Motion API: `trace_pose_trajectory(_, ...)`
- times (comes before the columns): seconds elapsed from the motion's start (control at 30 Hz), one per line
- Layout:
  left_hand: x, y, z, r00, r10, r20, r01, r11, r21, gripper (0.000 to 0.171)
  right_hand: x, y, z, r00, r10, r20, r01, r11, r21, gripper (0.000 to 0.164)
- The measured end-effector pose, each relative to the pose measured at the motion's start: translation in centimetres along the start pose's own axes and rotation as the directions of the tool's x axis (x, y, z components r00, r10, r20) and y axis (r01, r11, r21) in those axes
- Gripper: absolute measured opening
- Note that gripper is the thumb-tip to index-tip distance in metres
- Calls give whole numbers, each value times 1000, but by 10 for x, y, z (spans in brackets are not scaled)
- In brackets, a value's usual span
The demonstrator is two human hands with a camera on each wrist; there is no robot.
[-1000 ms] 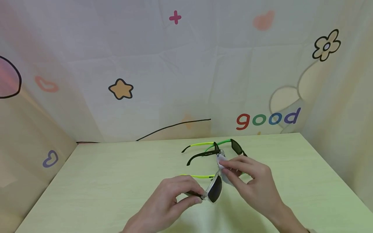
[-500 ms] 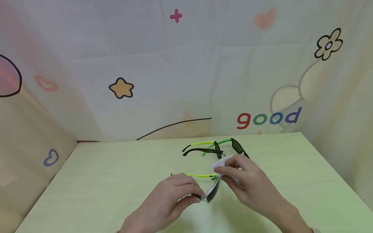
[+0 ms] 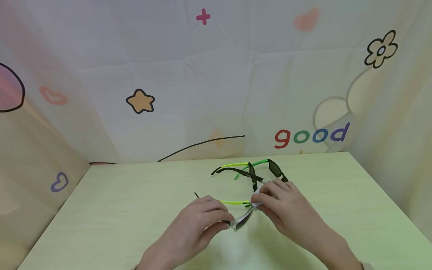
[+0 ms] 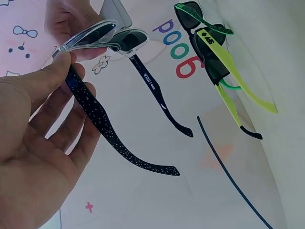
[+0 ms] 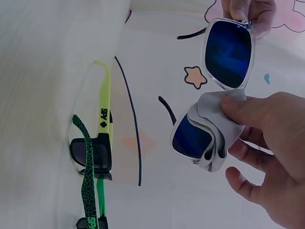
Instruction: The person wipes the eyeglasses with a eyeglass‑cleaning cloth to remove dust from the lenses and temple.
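Observation:
My left hand [image 3: 194, 227] pinches a pair of sunglasses with a clear frame [image 5: 228, 53] and dark temples, holding it where one temple [image 4: 102, 117] meets the frame. The lenses look blue in the right wrist view. A folded pale grey cloth [image 5: 217, 126] is pinched in my right hand [image 3: 291, 206] and wraps over the other lens [image 5: 189, 140], hiding part of it. Both temples are unfolded, and the sunglasses are held up over the table.
Behind the hands, on the pale table [image 3: 118, 213], stand sunglasses with yellow temples [image 4: 219, 52] and another pair with green temples [image 5: 89, 191]. Their outlines overlap the held pair in the head view. A printed curtain [image 3: 168, 75] hangs along the table's back edge.
The clear-framed sunglasses have tilted, so the near lens now shows as a narrow strip in the head view. My right hand has shifted slightly with the cloth along the far lens.

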State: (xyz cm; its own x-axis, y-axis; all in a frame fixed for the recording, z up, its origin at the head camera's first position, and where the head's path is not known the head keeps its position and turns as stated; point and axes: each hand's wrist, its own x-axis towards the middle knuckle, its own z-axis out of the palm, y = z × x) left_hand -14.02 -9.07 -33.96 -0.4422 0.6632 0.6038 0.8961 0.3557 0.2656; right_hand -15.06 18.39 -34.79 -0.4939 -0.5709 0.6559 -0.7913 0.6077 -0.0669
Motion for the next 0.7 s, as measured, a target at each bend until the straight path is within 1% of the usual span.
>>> trace_pose_trajectory(0.03, 0, 0, 0, 1000, -6, -1, 6, 1000, -2, 15, 0, 0, 0, 1000, 3, 5, -3, 1000, -7, 20)
trace_pose_trajectory(0.13, 0, -2, 1, 1000, -16, -17, 16, 1000, 5, 17, 0, 0, 0, 1000, 13, 18, -13, 1000, -22, 23)
trace_pose_trajectory(0.33, 0, -7, 2, 997, -50, -63, 47, 998, -44, 23, 0, 0, 0, 999, 16, 51, -14, 999, -34, 19)
trace_pose_trajectory(0.43, -1, -10, 3, 994, -86, -72, 81, 994, -71, 24, 0, -1, 1, 997, 20, 71, -16, 998, -56, 21)
trace_pose_trajectory(0.53, -1, -11, 4, 989, -123, -80, 117, 990, -76, 24, 0, -1, 1, 995, 37, 90, -30, 997, -73, 25)
trace_pose_trajectory(0.63, -2, -12, 5, 981, -170, -91, 162, 983, -91, 25, 1, -2, 2, 994, 46, 101, -37, 996, -83, 25)
trace_pose_trajectory(0.7, -2, -11, 6, 971, -210, -111, 197, 973, -120, 27, 0, -3, 3, 994, 46, 98, -37, 995, -88, 24)
